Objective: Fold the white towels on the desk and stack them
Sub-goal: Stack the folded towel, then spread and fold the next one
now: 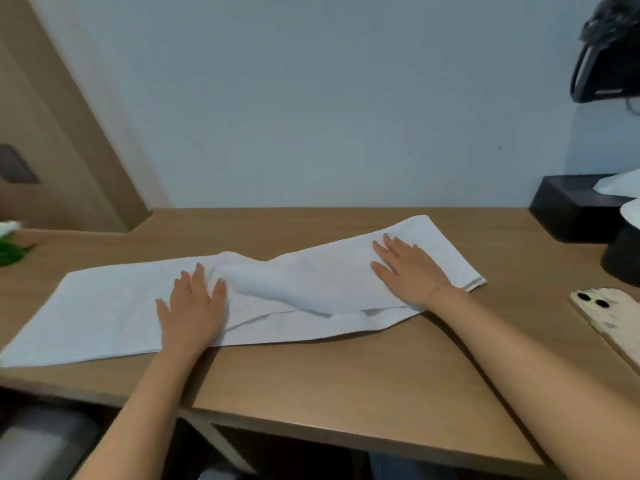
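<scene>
towel: one long white towel point(114, 310) lies across the wooden surface point(346, 368), running from the near left edge to the far right. It looks doubled lengthwise; a second layer edge shows along the near side right of centre.
towel state: left part flat. Middle has a raised bulge/wrinkle between the two hands. Right end lies flat with a hemmed short edge.
left hand: left hand point(194, 306) is palm down, fingers spread and apart, pressing flat on the towel just left of the bulge. Not gripping anything.
right hand: right hand point(405, 271) is palm down, fingers spread apart, flat on the right part of the towel near its far end. No pinch on the cloth. Thin bracelet at the wrist.
arms: both forearms are bare and reach in from the near edge.
phone: a phone point(606, 317) lies camera side up at the right edge of the surface, well apart from the towel.
box: a black tissue box point(568, 209) sits at the far right against the wall, with white tissue sticking out of it.
dark object: a dark round thing point(623, 258) is near the box, cut off by the frame; cannot tell what it is.
left edge: green leaves with a white flower point(10, 244), blurred.
stack: only this one towel is in view.
</scene>
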The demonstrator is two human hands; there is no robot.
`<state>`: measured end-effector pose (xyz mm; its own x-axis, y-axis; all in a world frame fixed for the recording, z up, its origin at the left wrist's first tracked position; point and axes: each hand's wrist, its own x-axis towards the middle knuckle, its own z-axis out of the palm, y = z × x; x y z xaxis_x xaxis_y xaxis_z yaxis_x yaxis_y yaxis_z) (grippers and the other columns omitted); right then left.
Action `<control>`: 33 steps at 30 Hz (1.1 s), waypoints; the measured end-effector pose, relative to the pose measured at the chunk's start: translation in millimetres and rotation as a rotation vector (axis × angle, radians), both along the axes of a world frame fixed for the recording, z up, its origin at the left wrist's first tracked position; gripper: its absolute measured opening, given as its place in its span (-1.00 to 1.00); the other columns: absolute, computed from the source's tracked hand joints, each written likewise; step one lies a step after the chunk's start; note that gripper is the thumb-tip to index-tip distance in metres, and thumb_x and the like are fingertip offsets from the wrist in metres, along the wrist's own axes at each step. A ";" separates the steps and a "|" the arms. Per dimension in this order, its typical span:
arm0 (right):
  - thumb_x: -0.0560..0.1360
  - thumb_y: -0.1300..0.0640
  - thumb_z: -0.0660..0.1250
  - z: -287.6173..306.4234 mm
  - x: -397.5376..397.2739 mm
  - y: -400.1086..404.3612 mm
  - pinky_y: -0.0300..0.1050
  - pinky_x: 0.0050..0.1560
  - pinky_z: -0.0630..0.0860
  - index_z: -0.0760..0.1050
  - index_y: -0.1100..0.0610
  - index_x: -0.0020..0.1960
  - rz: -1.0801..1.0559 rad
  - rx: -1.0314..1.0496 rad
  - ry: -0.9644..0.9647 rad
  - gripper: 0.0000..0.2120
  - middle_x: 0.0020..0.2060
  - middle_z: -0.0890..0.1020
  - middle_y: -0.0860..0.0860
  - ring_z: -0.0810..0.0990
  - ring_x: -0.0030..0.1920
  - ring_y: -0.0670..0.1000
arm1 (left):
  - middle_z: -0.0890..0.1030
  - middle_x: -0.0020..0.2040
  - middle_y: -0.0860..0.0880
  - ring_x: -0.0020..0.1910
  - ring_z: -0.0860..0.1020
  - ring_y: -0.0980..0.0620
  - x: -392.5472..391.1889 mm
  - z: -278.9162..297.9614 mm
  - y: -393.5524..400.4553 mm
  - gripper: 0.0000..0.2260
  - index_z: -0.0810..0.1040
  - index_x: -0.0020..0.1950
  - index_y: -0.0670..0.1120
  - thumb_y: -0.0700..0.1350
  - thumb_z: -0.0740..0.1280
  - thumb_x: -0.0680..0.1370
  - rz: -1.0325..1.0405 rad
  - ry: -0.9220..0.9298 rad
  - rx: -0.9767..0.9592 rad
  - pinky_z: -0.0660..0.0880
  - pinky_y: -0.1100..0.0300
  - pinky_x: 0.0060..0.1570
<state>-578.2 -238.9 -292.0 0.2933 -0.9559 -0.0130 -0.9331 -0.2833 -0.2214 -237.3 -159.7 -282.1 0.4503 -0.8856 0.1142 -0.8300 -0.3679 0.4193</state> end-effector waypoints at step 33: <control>0.58 0.11 0.24 35.1 32.4 63.4 -0.08 -0.29 0.57 0.62 0.14 0.06 0.554 -0.516 0.221 -0.79 -0.06 0.66 0.03 0.60 -0.15 0.05 | 0.58 0.09 0.07 0.03 0.54 0.09 -11.1 14.2 38.7 -0.85 0.62 0.10 -0.06 -0.11 0.28 0.62 -0.789 -0.189 -0.307 0.55 0.13 -0.02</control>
<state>-545.8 -175.6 -256.9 0.7713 -0.5722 0.2787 -0.6328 -0.7365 0.2391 -248.4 -120.9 -267.9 -0.3329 -0.8492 0.4099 -0.8609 0.4511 0.2352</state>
